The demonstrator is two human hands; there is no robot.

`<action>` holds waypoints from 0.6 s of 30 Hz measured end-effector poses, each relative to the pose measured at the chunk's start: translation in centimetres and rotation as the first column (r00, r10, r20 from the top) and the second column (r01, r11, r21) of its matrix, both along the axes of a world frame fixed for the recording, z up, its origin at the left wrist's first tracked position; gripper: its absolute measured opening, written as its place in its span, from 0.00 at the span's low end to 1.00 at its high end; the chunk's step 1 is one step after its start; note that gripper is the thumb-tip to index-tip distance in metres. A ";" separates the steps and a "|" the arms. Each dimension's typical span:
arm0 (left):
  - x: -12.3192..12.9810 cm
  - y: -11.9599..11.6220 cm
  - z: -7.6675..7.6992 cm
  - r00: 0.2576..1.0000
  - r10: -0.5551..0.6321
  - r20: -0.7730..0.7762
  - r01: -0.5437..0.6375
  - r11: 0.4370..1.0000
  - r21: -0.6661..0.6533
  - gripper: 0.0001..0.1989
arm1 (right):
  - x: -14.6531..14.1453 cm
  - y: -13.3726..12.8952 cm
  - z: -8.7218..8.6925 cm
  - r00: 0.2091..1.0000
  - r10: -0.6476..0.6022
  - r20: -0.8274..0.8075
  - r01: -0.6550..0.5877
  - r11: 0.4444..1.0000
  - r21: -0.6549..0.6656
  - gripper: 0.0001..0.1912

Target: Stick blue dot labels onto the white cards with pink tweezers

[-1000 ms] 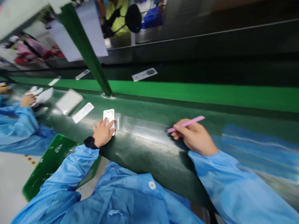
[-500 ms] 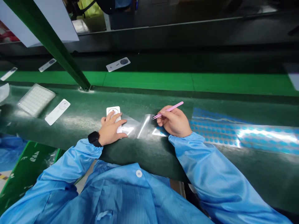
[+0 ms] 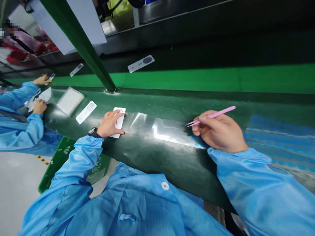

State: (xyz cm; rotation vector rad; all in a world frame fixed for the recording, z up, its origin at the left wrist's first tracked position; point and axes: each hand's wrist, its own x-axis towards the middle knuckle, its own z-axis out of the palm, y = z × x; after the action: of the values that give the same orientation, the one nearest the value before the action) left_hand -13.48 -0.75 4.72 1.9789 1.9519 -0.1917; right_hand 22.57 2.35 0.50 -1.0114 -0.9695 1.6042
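Observation:
My left hand (image 3: 109, 124) lies over a white rectangular panel (image 3: 119, 122) with rounded corners, its fingers curved over the upper part and its thumb at the lower end. A pair of pink tweezers (image 3: 219, 113) is held in my right hand (image 3: 219, 132), the tips pointing left and slightly apart. Nothing can be made out between those tips. Below them a clear plastic film (image 3: 169, 129) stretches from near the panel to beneath my right hand. Blue round dots show on the sheet (image 3: 278, 137) to the right, partly covered by my sleeve.
Another white panel (image 3: 86, 112) and a clear-wrapped pale tray (image 3: 70, 101) lie to the left. Further panels (image 3: 141, 63) rest on the far belt. A green post (image 3: 83, 46) rises from the bench. At far left, a co-worker's hand (image 3: 42, 79) touches a panel.
My right hand has moved right with the tweezers, and the raised fold in the film now lies flatter. My left hand stays at the panel. The view has swung left, revealing a co-worker.

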 end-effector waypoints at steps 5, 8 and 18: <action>-3.7 -4.8 -0.9 0.999 0.027 0.042 -0.030 0.996 0.084 0.23 | -0.2 0.0 -0.1 0.999 -0.041 0.032 0.041 0.999 0.018 0.11; -5.4 -8.2 -1.7 0.988 0.141 0.063 -0.150 0.974 0.168 0.16 | -0.4 0.1 0.1 0.998 -0.062 0.033 0.060 0.997 0.040 0.12; -5.4 -13.8 -1.9 0.737 0.669 0.092 -0.654 0.673 0.344 0.27 | -1.1 -0.2 0.1 0.986 -0.168 0.007 0.168 0.984 0.059 0.13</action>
State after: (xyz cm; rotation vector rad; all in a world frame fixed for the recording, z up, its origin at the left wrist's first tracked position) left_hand -18.85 -14.53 2.78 1.2827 2.7457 0.3408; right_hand 21.45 2.12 0.64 -1.0356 -0.9087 1.4249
